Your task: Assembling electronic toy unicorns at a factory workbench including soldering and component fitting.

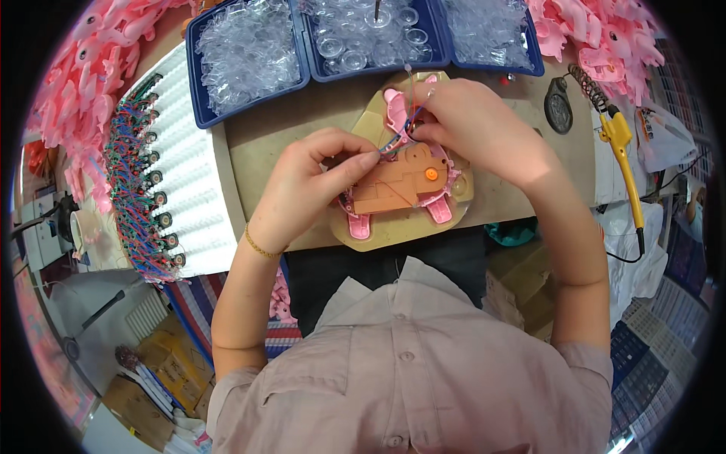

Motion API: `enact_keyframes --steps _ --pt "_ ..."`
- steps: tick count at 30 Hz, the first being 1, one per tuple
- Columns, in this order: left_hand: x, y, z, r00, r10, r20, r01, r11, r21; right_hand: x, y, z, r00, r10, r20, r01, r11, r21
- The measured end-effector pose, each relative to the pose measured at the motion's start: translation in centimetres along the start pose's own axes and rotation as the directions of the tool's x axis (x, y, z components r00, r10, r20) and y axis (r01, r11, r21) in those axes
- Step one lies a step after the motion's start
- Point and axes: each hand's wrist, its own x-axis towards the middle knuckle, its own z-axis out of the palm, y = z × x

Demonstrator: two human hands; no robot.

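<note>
Head view, only one. Left hand: thumb and forefinger pinched together on thin wires, left of centre. Right hand: fingers curled in at the same wires from the far right; fingertips partly hidden, so cannot tell whether they grip. Wires lie over a pink toy shell, which rests on an olive board at the near edge of the table, between the forearms. An orange-brown block with an orange knob sits over the shell's near part; perhaps it keeps the shell steady, leaving both hands free for wires. Pinch grip likely suits such fine strands.

Containers: three blue bins along the far side, presumably within easy reach. Left bin, piled with small clear plastic pieces. Middle bin, similar pieces plus round clear cups. Right bin, more clear pieces.

Left: white ribbed tray, wired round parts along its left edge, probably laid in rows to keep leads apart. Right: yellow soldering iron, tip pointing near. Pink toy parts heaped far left and far right.
</note>
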Motion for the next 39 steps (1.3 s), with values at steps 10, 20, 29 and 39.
enact_keyframes --steps 10,20,29,39 --pt "0.2 0.0 0.0 0.995 -0.102 -0.016 0.100 0.989 -0.106 -6.0 -6.1 0.1 0.944 -0.254 -0.210 0.312 0.893 0.324" --pt "-3.8 -2.9 4.2 0.631 0.775 -0.022 -0.384 0.336 0.860 -9.6 -4.4 1.4 0.888 0.460 -0.015 -0.312 0.625 0.716" --pt "-3.8 -3.7 3.5 0.675 0.736 0.045 -0.430 0.343 0.835 -7.1 -2.4 0.4 0.842 0.466 0.272 -0.447 0.320 0.835" --pt "-1.9 -0.8 7.3 0.660 0.751 0.027 -0.404 0.324 0.856 -9.9 -5.8 -1.8 0.868 0.447 0.215 -0.399 0.371 0.839"
